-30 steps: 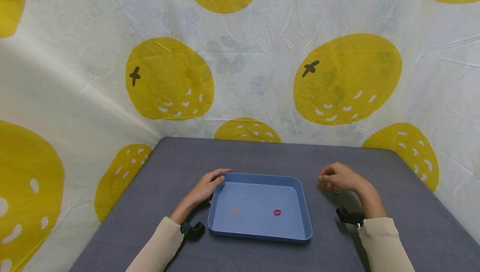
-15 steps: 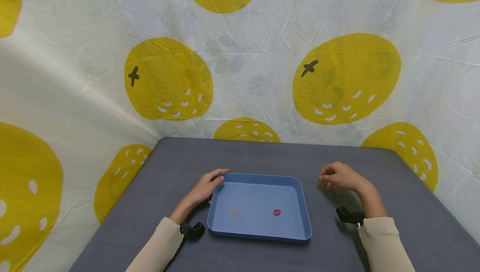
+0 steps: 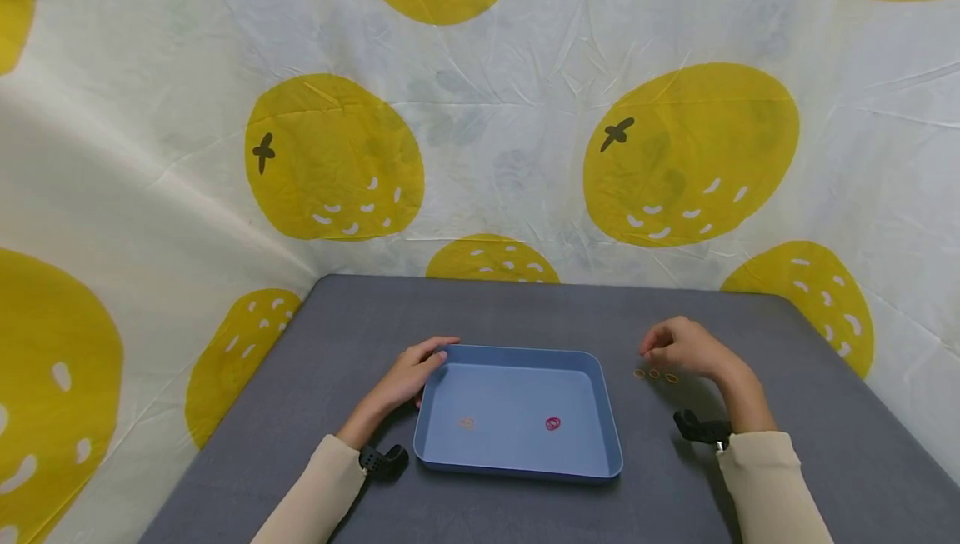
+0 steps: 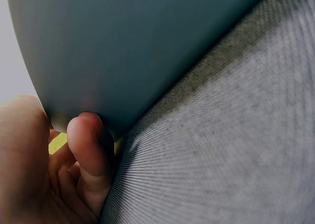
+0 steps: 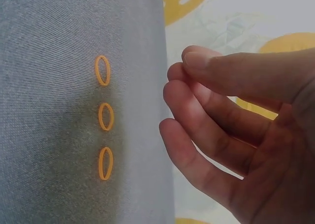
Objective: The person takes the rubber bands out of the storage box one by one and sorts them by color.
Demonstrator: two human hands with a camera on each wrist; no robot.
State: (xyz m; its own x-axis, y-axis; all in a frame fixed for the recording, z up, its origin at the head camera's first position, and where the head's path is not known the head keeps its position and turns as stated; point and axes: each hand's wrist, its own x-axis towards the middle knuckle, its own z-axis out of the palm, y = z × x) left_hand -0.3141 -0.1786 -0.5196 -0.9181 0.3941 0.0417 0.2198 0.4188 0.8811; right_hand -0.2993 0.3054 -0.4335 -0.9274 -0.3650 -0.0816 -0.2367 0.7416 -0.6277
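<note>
A blue tray [image 3: 517, 353] lies in the middle of the grey table [image 3: 525, 311]. Inside it are a small orange rubber band [image 3: 467, 423] and a red rubber band [image 3: 552, 423]. My left hand [image 3: 416, 373] holds the tray's far left corner, with fingers on the rim. In the left wrist view its thumb [image 4: 86, 145] presses the tray's outer wall [image 4: 123, 47]. Three orange rubber bands [image 3: 655, 375] lie in a row right of the tray. My right hand [image 3: 678, 346] hovers just above them, loosely curled and holding nothing. The right wrist view shows the bands [image 5: 106, 116] beside the hand [image 5: 182, 81].
A cloth backdrop [image 3: 480, 152] printed with yellow fruit rises behind and to both sides of the table. Black wrist mounts [image 3: 382, 461] [image 3: 701, 427] sit at both cuffs. Bare grey tabletop stretches beyond the tray and to its right.
My right hand has risen slightly off the three orange bands, which stay in place. The left hand and the tray have not moved.
</note>
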